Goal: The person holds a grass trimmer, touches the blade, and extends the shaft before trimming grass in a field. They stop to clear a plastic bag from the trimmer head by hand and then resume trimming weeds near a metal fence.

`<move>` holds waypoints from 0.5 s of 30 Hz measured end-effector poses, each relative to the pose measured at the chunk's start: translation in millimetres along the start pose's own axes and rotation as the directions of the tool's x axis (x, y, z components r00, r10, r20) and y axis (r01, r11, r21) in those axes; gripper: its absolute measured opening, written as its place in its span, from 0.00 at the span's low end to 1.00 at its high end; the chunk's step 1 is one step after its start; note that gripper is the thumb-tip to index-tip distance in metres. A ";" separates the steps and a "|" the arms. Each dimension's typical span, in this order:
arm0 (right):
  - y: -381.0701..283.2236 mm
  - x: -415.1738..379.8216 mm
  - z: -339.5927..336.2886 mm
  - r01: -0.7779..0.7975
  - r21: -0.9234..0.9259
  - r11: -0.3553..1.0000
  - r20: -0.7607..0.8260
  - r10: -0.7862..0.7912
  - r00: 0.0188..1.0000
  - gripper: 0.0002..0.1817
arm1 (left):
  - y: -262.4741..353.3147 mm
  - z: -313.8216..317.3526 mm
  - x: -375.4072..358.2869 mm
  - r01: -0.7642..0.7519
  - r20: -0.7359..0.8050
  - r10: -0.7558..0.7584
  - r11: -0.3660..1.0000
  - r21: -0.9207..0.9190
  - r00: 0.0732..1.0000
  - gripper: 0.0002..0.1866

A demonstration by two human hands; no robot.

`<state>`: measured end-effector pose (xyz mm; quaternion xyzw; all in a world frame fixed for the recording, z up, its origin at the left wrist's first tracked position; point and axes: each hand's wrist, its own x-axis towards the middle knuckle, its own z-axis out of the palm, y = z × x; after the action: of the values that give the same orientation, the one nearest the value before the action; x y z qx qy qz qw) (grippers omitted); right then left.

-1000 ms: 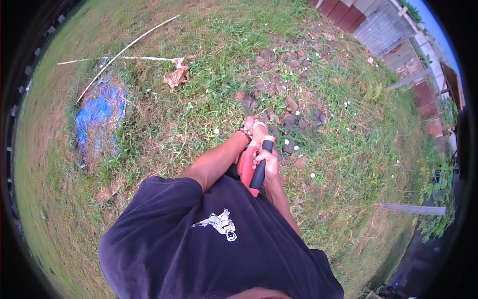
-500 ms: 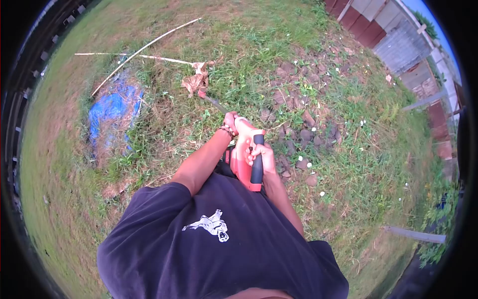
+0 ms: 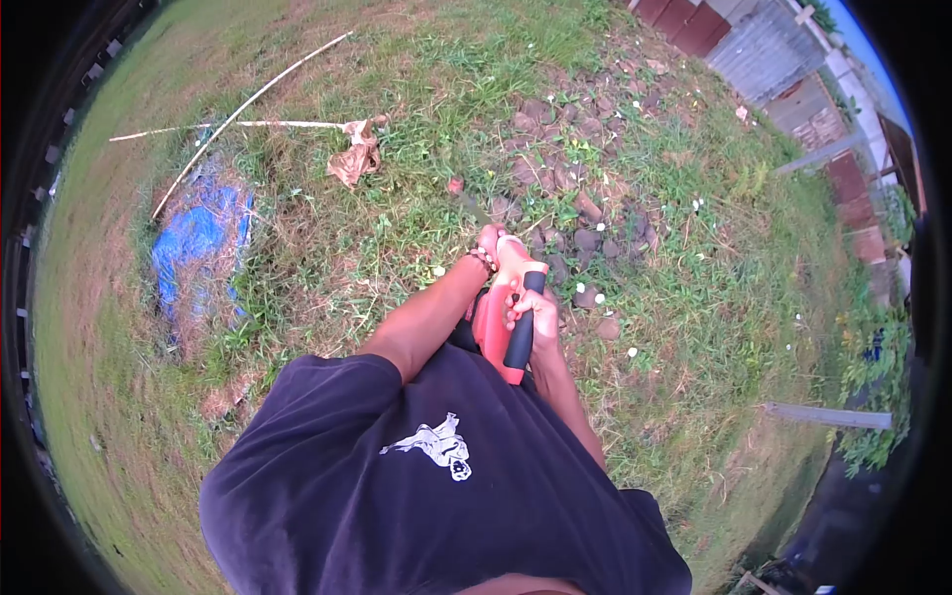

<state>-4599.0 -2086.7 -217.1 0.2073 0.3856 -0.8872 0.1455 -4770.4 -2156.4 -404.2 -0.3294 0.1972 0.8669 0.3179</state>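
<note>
A red and black grass trimmer (image 3: 493,315) is held in front of my dark shirt, pointing forward over the grass. My left hand (image 3: 491,239), with a beaded bracelet at its wrist, is closed round the front of the red body where the shaft begins. Further back, my right hand (image 3: 538,319) wraps round the black handle. The thin shaft (image 3: 473,206) runs out to a small red head (image 3: 455,185) low over the grass, left of a patch of dark stones (image 3: 587,239). A crumpled brown piece (image 3: 355,162), like dried leaf or paper, lies left of the head.
Two long pale poles (image 3: 248,103) cross on the grass at the left. Near them lies a blue tarp (image 3: 201,236) partly covered by dry grass. Scattered white flowers or scraps dot the stony patch. A corrugated metal fence (image 3: 762,59) borders the far right, and a grey plank (image 3: 829,415) juts in below.
The trimmer's head has swung right, away from the crumpled brown piece and toward the stones. My view has shifted slightly right. Both hands keep their hold.
</note>
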 end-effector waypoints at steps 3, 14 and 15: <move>-2.5 -0.9 2.8 0.053 -0.021 0.998 -0.025 -0.054 0.998 0.16 | -8.3 -10.8 38.7 0.003 0.027 -0.006 0.996 0.089 1.000 0.18; 2.6 36.1 36.0 -0.041 -0.076 0.996 0.084 0.047 0.995 0.17 | 63.0 8.9 -28.8 -0.059 -0.019 0.058 0.997 -0.055 0.998 0.19; 5.8 41.5 36.9 -0.064 -0.055 0.996 0.105 0.069 0.992 0.18 | 71.6 6.1 -36.0 -0.067 -0.035 0.065 0.994 -0.090 0.997 0.19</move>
<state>-4642.2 -2122.1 -217.8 0.1687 0.3928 -0.8815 0.2007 -4801.0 -2219.7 -365.4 -0.3507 0.1731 0.8797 0.2704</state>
